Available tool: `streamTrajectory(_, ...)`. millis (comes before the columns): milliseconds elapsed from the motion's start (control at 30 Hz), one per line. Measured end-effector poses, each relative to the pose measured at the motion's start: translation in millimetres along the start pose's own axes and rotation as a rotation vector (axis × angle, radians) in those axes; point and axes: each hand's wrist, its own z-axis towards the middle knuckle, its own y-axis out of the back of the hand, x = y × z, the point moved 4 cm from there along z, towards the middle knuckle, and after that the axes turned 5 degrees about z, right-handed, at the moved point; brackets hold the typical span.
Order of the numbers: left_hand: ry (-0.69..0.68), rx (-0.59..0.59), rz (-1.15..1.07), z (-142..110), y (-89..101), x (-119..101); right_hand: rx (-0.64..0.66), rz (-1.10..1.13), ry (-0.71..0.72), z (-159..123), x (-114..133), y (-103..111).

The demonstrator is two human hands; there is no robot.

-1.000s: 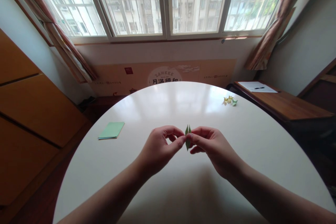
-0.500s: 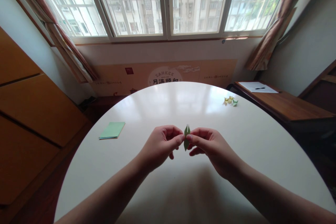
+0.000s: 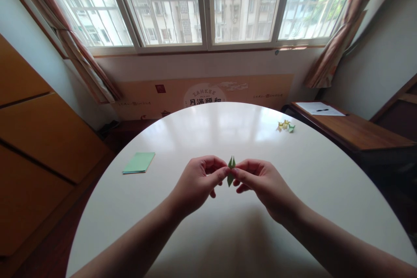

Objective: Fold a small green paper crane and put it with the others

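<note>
Two bare hands, the left hand (image 3: pixel 195 182) and the right hand (image 3: pixel 269 184), grasp a small folded green paper (image 3: pixel 230 178) between thumbs and fingers above a round white tabletop (image 3: pixel 208 234). The paper is held upright near the middle of the surface, two narrow points at its top and one at its bottom; the fingertips cover part of its center, and its inner folds are too small to make out. Some fingers of each hand are partly hidden behind the thumbs and palms. The near edge of the tabletop is cut off by the frame, and both forearms run out of view at the bottom.

Toward the left edge of the tabletop lies a stack of paper squares (image 3: pixel 139 162), green on top; the lower sheets show only as a thin border. Near the far right edge sits a cluster of small folded paper pieces (image 3: pixel 286 125), yellow and green, their shapes hard to tell apart.

Beyond that edge, a wooden desk (image 3: pixel 368 132) carries a white sheet (image 3: pixel 316 108) and a dark pen (image 3: pixel 322 110); the writing on the sheet is unreadable.
</note>
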Motion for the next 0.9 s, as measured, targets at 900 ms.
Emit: streamTrajectory(900,0.081,-0.026,-0.031,-0.3,-1.3,3.0,-0.06,0.007,-0.005,1.7,-2.1,2.0)
